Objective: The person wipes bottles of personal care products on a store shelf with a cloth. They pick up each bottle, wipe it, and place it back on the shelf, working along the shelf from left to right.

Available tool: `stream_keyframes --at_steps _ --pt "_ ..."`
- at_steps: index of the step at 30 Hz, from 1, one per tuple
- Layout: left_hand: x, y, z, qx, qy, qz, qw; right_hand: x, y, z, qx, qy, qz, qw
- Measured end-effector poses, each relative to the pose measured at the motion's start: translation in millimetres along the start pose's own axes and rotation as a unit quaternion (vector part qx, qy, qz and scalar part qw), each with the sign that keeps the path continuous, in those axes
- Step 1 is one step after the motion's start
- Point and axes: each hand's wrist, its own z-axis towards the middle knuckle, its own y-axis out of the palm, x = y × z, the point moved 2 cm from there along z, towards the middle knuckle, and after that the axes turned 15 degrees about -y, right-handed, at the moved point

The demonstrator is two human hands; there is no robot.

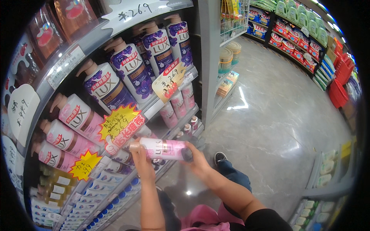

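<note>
Both my hands hold a pink and white Lux bottle [170, 149] lying sideways in front of the shelf. The fingers of my left hand [142, 161] are around its copper-coloured cap end at the left. My right hand [194, 158] grips the dark base end at the right. Behind it, pink Lux pump bottles [78, 118] stand on the shelf at the left, and purple and white Lux pump bottles [127, 69] stand beside them. Smaller pink bottles [178, 104] stand one level lower, near a yellow starburst price card [120, 122].
A grey shelf upright [205, 66] stands right of the bottles, with a wire rack [234, 26] beyond it. Tiled floor [274, 115] stretches to the right. Red baskets [338, 92] and shelves of detergent packs [292, 37] are farther off. Another shelf [326, 192] is at the lower right.
</note>
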Motion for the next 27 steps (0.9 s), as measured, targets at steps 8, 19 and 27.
stream_keyframes --at_steps 8,19,27 --pt "-16 14 7 -0.022 0.072 0.131 0.989 -1 -19 20 0.087 0.021 0.059 0.994" --pt "-19 40 73 -0.003 0.184 0.499 0.847 -34 -15 26 0.093 -0.017 0.154 0.984" --pt "-33 26 118 0.004 0.077 0.502 0.862 -44 -19 26 0.110 -0.020 0.174 0.978"
